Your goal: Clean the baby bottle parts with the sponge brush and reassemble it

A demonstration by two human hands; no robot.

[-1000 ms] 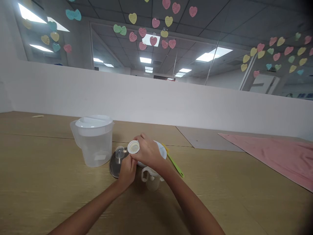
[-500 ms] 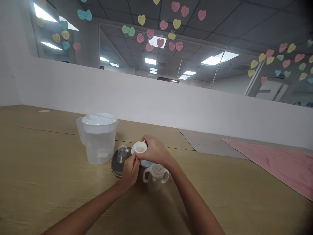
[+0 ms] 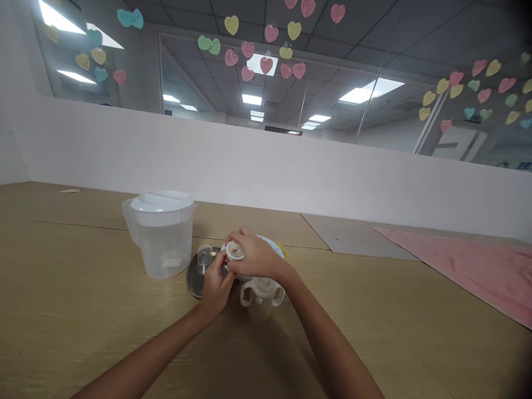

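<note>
Between my two hands is a small white bottle ring [image 3: 235, 251], with a pale, beige-looking centre turned up toward me. My left hand [image 3: 218, 282] pinches it from the near left side. From the far right, the fingers of my right hand [image 3: 255, 255] curl around it. Just below my right wrist stands a translucent bottle [image 3: 261, 307] with two white side handles. A small clear cap [image 3: 205, 256] sits on a dark round tray [image 3: 193, 280] left of my hands. Behind my right hand, a white dish [image 3: 272, 245] is partly hidden.
A translucent lidded pitcher [image 3: 166, 244] stands left of the tray, its handle to the left. Something yellow [image 3: 283, 249] shows at the dish's edge. A pink sheet [image 3: 461, 271] lies at the right. The white wall [image 3: 249, 160] bounds the table's back.
The ring's opening looks different now, with a darker spot at its centre. My fingers have shifted around it, and more of the dish shows. The whole view has shifted slightly.
</note>
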